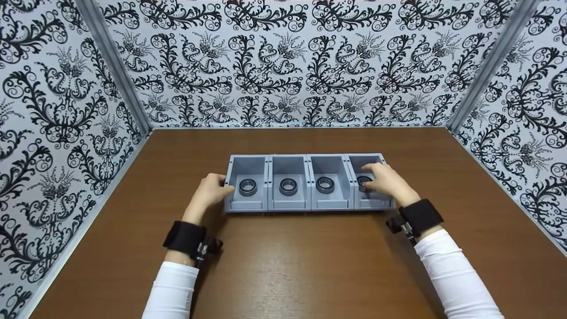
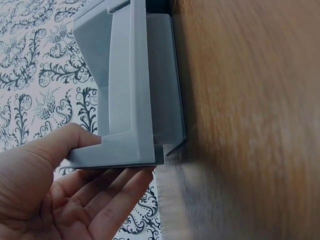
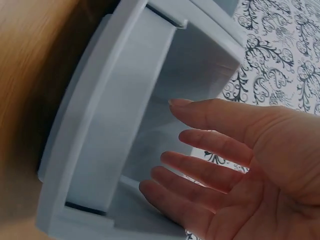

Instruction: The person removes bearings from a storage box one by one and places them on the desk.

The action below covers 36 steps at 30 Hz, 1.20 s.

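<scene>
A row of joined grey open-front bins lies on the table, each holding a dark ring-shaped bearing. At the leftmost bin (image 1: 246, 205), my left hand (image 1: 209, 191) pinches the side wall; in the left wrist view the thumb (image 2: 75, 140) is over the wall's inner side, the fingers outside it. A bearing (image 1: 248, 193) sits in that bin. My right hand (image 1: 390, 180) is over the rightmost bin (image 1: 374, 204), partly covering its bearing (image 1: 360, 183). The right wrist view shows the fingers (image 3: 200, 170) spread and loosely bent, holding nothing.
Between the end bins, two middle bins hold a bearing (image 1: 288, 192) and another bearing (image 1: 325, 190). The brown wooden table (image 1: 283, 257) reaches back to a patterned wall (image 1: 283, 66); similar side panels with grey posts stand left and right.
</scene>
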Each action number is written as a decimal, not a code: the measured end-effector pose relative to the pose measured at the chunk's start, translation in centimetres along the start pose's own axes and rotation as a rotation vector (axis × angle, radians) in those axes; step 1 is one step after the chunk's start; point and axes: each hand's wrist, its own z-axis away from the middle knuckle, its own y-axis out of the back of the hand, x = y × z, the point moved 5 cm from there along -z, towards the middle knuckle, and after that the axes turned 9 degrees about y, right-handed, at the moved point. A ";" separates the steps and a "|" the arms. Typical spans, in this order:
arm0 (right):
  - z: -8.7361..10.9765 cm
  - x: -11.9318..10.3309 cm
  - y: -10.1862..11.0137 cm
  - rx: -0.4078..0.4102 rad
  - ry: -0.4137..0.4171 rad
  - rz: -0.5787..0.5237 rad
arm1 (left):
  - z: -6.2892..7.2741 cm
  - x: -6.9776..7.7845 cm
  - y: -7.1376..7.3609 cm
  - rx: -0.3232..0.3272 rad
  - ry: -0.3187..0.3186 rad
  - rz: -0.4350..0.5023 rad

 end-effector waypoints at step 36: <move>-2.1 1.1 -2.6 -0.120 0.050 0.126 | -0.2 -0.2 -0.1 0.003 0.017 -0.002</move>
